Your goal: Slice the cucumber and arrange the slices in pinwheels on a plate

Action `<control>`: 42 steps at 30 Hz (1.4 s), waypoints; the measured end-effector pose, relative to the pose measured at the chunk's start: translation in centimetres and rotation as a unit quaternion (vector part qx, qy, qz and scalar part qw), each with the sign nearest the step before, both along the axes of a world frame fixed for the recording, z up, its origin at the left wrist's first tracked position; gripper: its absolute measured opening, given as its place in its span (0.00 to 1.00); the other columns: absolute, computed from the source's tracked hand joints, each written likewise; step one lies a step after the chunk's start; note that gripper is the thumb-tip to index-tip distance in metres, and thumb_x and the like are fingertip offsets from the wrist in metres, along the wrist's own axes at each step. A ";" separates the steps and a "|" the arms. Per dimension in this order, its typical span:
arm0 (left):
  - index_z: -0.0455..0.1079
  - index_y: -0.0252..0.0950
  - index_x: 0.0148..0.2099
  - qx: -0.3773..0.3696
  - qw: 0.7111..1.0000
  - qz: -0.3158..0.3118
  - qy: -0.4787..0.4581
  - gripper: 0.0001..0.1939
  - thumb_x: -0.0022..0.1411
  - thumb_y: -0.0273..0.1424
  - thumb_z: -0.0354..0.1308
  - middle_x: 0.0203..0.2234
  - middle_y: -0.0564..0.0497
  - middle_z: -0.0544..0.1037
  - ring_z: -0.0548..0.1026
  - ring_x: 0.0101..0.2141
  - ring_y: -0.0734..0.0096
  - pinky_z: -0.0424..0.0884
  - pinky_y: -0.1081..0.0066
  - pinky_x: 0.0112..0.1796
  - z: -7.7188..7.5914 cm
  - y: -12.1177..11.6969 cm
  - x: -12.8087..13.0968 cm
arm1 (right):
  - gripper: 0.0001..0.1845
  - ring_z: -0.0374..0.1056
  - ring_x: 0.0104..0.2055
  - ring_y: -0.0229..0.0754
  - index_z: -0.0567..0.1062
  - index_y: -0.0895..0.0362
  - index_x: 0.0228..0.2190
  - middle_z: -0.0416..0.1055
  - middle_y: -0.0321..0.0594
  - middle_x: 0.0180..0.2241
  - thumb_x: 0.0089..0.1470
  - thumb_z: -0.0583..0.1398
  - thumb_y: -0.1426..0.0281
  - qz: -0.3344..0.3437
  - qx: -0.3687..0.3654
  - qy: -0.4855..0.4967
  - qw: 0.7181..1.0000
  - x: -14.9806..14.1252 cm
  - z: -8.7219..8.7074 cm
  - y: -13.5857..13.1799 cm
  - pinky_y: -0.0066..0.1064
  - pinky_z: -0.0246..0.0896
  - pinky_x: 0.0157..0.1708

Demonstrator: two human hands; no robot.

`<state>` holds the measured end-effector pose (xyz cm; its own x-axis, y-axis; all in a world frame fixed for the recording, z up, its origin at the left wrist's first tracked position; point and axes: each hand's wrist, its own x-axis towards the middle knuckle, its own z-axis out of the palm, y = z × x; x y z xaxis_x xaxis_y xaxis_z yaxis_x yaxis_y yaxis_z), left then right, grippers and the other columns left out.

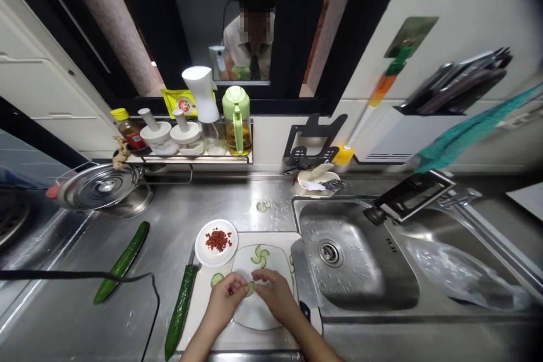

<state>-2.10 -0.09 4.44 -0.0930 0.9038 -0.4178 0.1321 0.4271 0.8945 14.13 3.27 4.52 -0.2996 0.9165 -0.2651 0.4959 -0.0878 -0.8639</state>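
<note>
My left hand (227,297) and my right hand (275,296) meet above a white square plate (258,319), their fingertips pinching a thin cucumber slice (250,289) between them. Several curved cucumber slices (260,257) lie in a pinwheel at the plate's far side. The plate rests on a pale cutting board (199,331). Left of the plate is a loose cucumber piece (216,279), and more slices (292,263) show at its right edge. A cleaver (306,274) lies along the board's right side.
A small white dish (201,246) holds dried red berries (218,240). One cucumber (181,311) lies beside the board, another (123,263) farther left, crossed by a black cable (85,275). The sink (360,254) is on the right. Bottles and jars stand on a rack (203,158) behind.
</note>
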 end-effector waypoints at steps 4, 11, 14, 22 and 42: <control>0.68 0.33 0.28 -0.021 0.996 -0.006 -0.087 0.18 0.44 0.43 0.63 0.17 0.59 0.65 0.61 0.21 0.80 0.56 0.78 0.25 -0.6 0.3 0.8 | 0.07 0.67 0.37 0.42 0.75 0.55 0.27 0.74 0.36 0.30 0.43 0.57 0.72 0.000 -0.013 0.003 1.000 0.7 0.6 0.5 0.32 0.59 0.40; 0.69 0.32 0.30 -0.100 0.972 0.009 -0.213 0.23 0.45 0.49 0.63 0.15 0.59 0.65 0.58 0.18 0.84 0.49 0.78 0.22 -1.0 0.4 2.0 | 0.04 0.66 0.32 0.39 0.72 0.56 0.22 0.70 0.34 0.24 0.44 0.56 0.72 -0.001 -0.017 0.012 1.000 1.8 1.6 0.4 0.29 0.57 0.36; 0.67 0.32 0.31 -0.160 0.946 0.042 -0.278 0.26 0.46 0.52 0.61 0.17 0.58 0.67 0.60 0.18 0.84 0.48 0.79 0.21 -1.0 0.5 2.8 | 0.04 0.65 0.31 0.38 0.71 0.56 0.23 0.70 0.33 0.24 0.45 0.56 0.71 0.005 -0.019 0.016 1.000 2.1 2.6 0.4 0.28 0.56 0.33; 0.67 0.32 0.35 -0.315 0.863 0.010 -0.395 0.22 0.49 0.47 0.61 0.19 0.51 0.74 0.66 0.16 0.82 0.51 0.81 0.19 -0.5 0.7 4.0 | 0.06 0.66 0.31 0.37 0.72 0.55 0.24 0.70 0.32 0.25 0.42 0.55 0.75 0.044 -0.035 0.043 0.997 2.9 5.2 0.3 0.26 0.57 0.33; 0.70 0.32 0.29 -0.217 0.948 0.004 -0.233 0.14 0.38 0.32 0.68 0.18 0.54 0.74 0.72 0.22 0.76 0.55 0.79 0.21 -1.2 1.7 4.5 | 0.06 0.64 0.27 0.37 0.73 0.56 0.24 0.69 0.33 0.22 0.43 0.55 0.74 0.031 -0.018 -0.072 0.997 6.3 3.1 1.9 0.26 0.55 0.28</control>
